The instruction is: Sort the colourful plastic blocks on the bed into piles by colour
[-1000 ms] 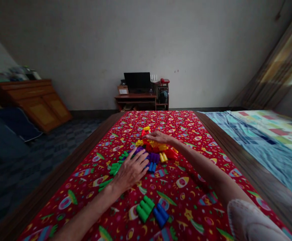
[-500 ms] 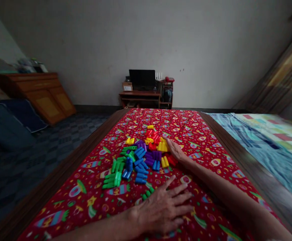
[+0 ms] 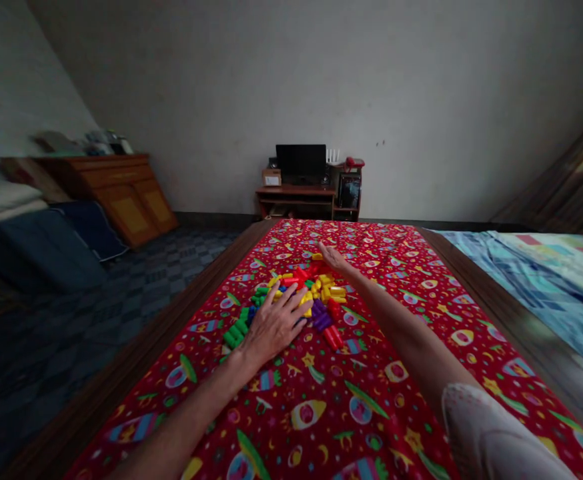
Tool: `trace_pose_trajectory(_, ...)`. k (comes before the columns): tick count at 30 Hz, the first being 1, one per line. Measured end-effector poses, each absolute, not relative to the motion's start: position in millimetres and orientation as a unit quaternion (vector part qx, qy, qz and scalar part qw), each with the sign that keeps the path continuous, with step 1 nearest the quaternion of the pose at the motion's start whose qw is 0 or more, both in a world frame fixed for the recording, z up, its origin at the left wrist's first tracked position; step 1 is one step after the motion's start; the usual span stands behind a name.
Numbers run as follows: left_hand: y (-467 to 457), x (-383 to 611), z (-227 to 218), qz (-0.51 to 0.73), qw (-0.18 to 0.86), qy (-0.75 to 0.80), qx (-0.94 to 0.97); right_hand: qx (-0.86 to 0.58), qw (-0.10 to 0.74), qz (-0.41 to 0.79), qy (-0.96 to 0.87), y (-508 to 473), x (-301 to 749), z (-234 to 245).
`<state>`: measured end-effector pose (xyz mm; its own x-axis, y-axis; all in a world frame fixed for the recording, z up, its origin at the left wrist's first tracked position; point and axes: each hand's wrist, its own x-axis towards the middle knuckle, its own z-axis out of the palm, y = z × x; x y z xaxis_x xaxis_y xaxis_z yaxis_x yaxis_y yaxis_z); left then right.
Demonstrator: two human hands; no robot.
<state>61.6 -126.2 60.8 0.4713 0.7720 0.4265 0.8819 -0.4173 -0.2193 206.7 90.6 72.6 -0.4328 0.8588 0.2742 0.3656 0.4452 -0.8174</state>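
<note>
A pile of coloured plastic building blocks lies on the red patterned cloth [image 3: 306,413]. My left hand [image 3: 276,323] rests over the near left part of the pile, fingers spread, hiding some blocks beneath it. Green blocks [image 3: 236,332] show to the left of that hand. Purple blocks [image 3: 320,315] and a red block [image 3: 333,337] lie to its right, with yellow blocks [image 3: 329,288] a little farther off. My right hand [image 3: 334,258] is at the far right edge of the pile, fingers stretched out, beside a yellow block [image 3: 317,256].
The cloth covers a dark wooden table, whose edge [image 3: 491,313] shows at the right. Beyond it is a bed [image 3: 531,287]. A desk [image 3: 296,191] with a monitor [image 3: 300,162] stands by the wall, and a wooden cabinet [image 3: 121,193] stands at the left.
My left hand has moved forward and left onto the pile. My right hand has reached farther toward the far side. The blocks are shifted and more bunched together.
</note>
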Motion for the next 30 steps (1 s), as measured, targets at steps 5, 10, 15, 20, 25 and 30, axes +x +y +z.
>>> trace_pose_trajectory(5, -123.1, 39.9, 71.2, -0.167, 0.165, -0.551, -0.801, -0.276, 0.293, 0.453, -0.795, 63.3, 184.8, 56.8)
trace_pose_trajectory(10, -151.5, -10.2, 71.1, -0.194, 0.118, -0.586, -0.778, -0.2, 0.286, 0.472, -0.809, 16.3, 230.6, 72.8)
trace_pose_trajectory(15, -198.1, -47.5, 26.9, -0.212, 0.036, -0.62, -0.755, -0.321, 0.255, 0.337, -0.848, -34.6, 312.8, 46.7)
trace_pose_trajectory(20, -189.3, -13.3, 8.7, -0.25, -0.009, -0.603, -0.758, -0.288, 0.224, 0.258, -0.895, -77.6, 293.0, 12.2)
trace_pose_trajectory(25, -134.4, 18.9, 34.0, -0.378, 0.023, -0.579, -0.722, -0.277, 0.333, 0.26, -0.863, -66.8, 218.5, 21.0)
trace_pose_trajectory(30, -91.6, 12.6, 61.0, -0.411, 0.044, -0.553, -0.723, -0.255, 0.367, 0.32, -0.836, -40.5, 183.2, 59.9)
